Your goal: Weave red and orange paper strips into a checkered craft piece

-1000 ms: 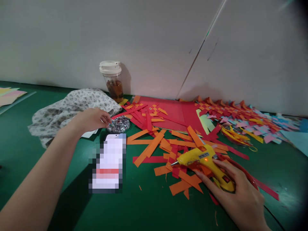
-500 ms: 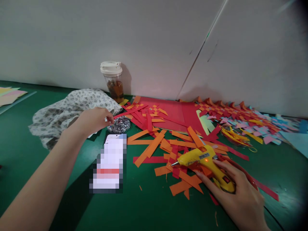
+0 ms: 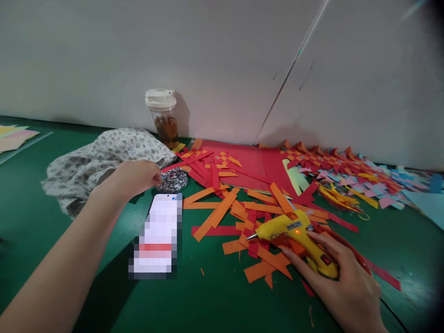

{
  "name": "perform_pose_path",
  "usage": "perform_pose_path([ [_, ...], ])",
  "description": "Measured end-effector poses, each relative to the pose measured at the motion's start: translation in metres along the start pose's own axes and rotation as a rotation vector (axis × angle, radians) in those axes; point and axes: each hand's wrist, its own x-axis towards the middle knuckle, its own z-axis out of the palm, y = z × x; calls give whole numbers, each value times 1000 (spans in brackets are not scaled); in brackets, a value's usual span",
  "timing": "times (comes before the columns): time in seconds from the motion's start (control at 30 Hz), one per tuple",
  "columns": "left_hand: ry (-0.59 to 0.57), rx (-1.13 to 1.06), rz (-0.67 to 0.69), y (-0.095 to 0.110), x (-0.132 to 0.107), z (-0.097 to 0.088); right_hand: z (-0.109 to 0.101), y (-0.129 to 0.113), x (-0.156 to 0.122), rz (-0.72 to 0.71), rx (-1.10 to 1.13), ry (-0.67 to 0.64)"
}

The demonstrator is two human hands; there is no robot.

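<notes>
My left hand (image 3: 133, 177) reaches to the left rim of a small round dish of googly eyes (image 3: 172, 179), its fingers curled and pinched together; what they hold is hidden. My right hand (image 3: 342, 284) grips the handle of a yellow glue gun (image 3: 294, 231), which lies among orange and red paper strips (image 3: 222, 210) with its nozzle pointing left and an orange light lit on its side. A phone (image 3: 157, 236) lies flat on the green table (image 3: 215, 300) between my two arms.
A lidded plastic cup of brown drink (image 3: 162, 115) stands against the white wall. A patterned cloth (image 3: 100, 159) is bunched at the left. Red sheets (image 3: 256, 162) and woven paper pieces (image 3: 333, 162) spread to the right, pastel paper (image 3: 15, 136) at far left.
My left hand has shifted slightly down and closed tighter at the dish's edge. My right hand and the glue gun have stayed in place.
</notes>
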Motion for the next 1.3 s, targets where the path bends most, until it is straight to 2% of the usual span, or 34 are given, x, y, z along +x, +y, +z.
perform_pose_path([
  [0.17, -19, -2, -23, 4, -1, 1, 0, 1, -1, 24, -5, -29],
  [0.6, -21, -6, -61, 2, -3, -2, 0, -1, 0, 20, -9, -9],
  [1.07, -158, -15, -57, 11, -7, -8, -1, 1, -1, 42, -8, -43],
  [1.3, -141, -36, -30, 6, -4, -2, -1, 1, -1, 35, -10, -51],
])
